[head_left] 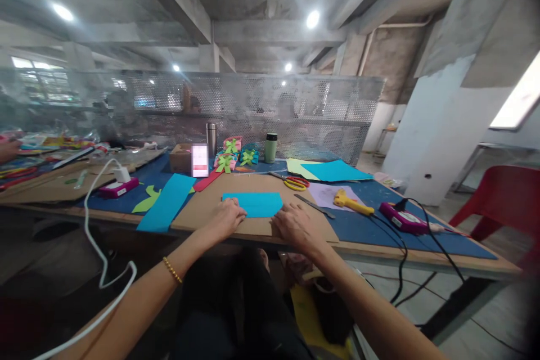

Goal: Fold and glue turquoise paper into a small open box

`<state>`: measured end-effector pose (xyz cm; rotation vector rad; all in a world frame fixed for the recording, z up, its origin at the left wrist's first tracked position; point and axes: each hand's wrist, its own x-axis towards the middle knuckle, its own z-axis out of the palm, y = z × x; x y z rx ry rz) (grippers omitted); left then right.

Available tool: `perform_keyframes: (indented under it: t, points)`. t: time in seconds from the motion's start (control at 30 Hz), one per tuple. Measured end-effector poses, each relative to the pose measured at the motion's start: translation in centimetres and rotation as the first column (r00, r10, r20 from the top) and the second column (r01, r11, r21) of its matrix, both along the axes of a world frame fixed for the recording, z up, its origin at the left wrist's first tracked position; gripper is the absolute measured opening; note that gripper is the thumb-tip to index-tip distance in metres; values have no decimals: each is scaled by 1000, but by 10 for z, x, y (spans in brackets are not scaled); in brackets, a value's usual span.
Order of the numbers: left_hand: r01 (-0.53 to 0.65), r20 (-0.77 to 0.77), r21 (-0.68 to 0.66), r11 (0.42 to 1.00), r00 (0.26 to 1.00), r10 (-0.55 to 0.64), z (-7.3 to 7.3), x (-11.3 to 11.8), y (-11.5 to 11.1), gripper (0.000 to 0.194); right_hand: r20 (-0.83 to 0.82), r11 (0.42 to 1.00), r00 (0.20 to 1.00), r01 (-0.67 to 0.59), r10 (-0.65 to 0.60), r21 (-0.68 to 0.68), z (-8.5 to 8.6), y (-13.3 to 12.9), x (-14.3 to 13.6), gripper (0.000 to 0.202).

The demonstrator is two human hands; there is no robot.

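Observation:
A blue rectangle of paper [257, 205] lies on a brown cardboard sheet [202, 208] in front of me. At its left end is my left hand [228, 218], fingers together and pressed on the paper. My right hand [295, 226] grips the opposite corner with bent fingers. A metal blade-like tool [314, 206] rests on the cardboard just right of that hand. Scissors with red and yellow handles [296, 182] lie behind it. To the left, a longer blue strip [167, 202] overlaps the cardboard's edge.
A yellow glue gun [352, 202] sits on purple paper [327, 196], its cord running right past a purple power box [403, 218]. Behind stand a green bottle [270, 148], a steel flask [211, 138] and a cardboard box [180, 160]. A white cable [87, 219] hangs at left.

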<state>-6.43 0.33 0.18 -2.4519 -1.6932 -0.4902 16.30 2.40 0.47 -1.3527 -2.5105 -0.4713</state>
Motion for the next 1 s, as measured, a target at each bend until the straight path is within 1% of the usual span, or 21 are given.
perform_keyframes:
  t: [0.07, 0.13, 0.17, 0.23, 0.3, 0.4, 0.47, 0.6, 0.7, 0.83, 0.93, 1.0]
  points:
    - [-68, 111, 39, 997, 992, 63, -9, 0, 4, 27, -100, 997, 994, 31, -39, -74, 8, 6, -3, 32]
    - [-151, 178, 42, 988, 974, 141, -13, 5, 11, 28, -189, 974, 979, 39, -82, -222, 17, 15, -9, 31]
    - [-190, 196, 20, 981, 963, 183, -14, 8, 14, 27, -201, 956, 975, 28, -90, -291, 21, 20, -13, 31]
    - [-246, 210, -49, 968, 945, 251, -12, 16, 20, 28, -194, 922, 977, 3, -85, -387, 28, 30, -21, 32]
    - [-277, 212, -122, 953, 931, 297, -10, 21, 25, 30, -169, 885, 983, -15, -72, -465, 32, 38, -28, 34]
    - [-298, 219, -167, 940, 918, 330, -8, 24, 27, 30, -135, 820, 989, -35, -52, -571, 36, 44, -34, 35]
    - [-310, 219, -173, 935, 913, 343, -8, 24, 26, 29, -122, 801, 991, -32, -51, -598, 37, 44, -37, 33]
    - [-338, 210, -171, 926, 905, 369, -10, 25, 25, 29, -99, 787, 991, 11, -91, -616, 39, 41, -42, 26]
    - [-349, 211, -165, 923, 901, 378, -10, 26, 25, 29, -86, 744, 989, 32, -120, -667, 42, 41, -45, 21]
    - [-352, 191, -184, 918, 903, 385, -9, 26, 26, 29, -81, 680, 984, 48, -158, -732, 47, 44, -48, 20]
    - [-343, 188, -190, 920, 907, 377, -8, 25, 25, 29, -76, 652, 979, 66, -188, -755, 51, 44, -46, 21]
    - [-340, 190, -182, 923, 909, 372, -9, 24, 25, 29, -71, 644, 975, 84, -212, -760, 52, 42, -42, 23]
